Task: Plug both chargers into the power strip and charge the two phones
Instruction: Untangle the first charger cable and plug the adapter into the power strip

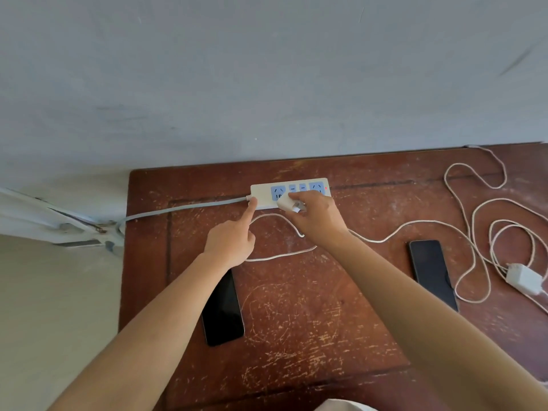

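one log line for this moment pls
right hand: holds charger at strip | left hand: finger on strip | second charger: loose | phones: unplugged

The right hand point(318, 218) covers the near edge of the white power strip with blue sockets point(261, 192) and most of the small white charger point(286, 201), so whether its prongs are seated can't be told. Left of the strip, the left forearm point(166, 307) hides the top of a black phone point(224, 315).

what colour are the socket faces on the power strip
Light blue, set in the white power strip; seen in the head view.
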The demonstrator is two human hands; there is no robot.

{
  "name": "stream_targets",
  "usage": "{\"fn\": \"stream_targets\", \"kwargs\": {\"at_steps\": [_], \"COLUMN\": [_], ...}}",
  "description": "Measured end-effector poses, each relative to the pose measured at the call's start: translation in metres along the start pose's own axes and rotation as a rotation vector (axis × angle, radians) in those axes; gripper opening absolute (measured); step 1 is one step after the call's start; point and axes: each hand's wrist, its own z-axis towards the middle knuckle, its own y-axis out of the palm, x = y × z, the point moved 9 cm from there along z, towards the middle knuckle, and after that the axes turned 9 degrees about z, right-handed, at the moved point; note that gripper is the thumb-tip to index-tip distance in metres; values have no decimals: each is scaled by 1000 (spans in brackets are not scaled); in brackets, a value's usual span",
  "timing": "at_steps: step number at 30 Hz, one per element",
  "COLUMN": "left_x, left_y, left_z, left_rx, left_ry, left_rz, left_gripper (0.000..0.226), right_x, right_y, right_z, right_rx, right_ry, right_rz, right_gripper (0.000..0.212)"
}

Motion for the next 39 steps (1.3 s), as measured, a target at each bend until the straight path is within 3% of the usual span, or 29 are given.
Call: {"fn": "stream_targets", "kwargs": {"at_steps": [19,27,39], "left_x": [-7,-11,-15], "left_y": [6,15,23], "left_z": [-1,3,4], "left_rx": [-23,99,-29], "left_ry": [-58,-59,-45], "left_rz": [-91,-87,-139], "left_gripper": [86,88,86], "right_x": [-56,-44,-32], "right_y": [12,13,25], "right_z": [41,53,51], "right_rx": [-201,-203,-156], "right_ry": [93,107,108], "right_rz": [-386,-222,-159], "right_gripper": [29,45,44]}}
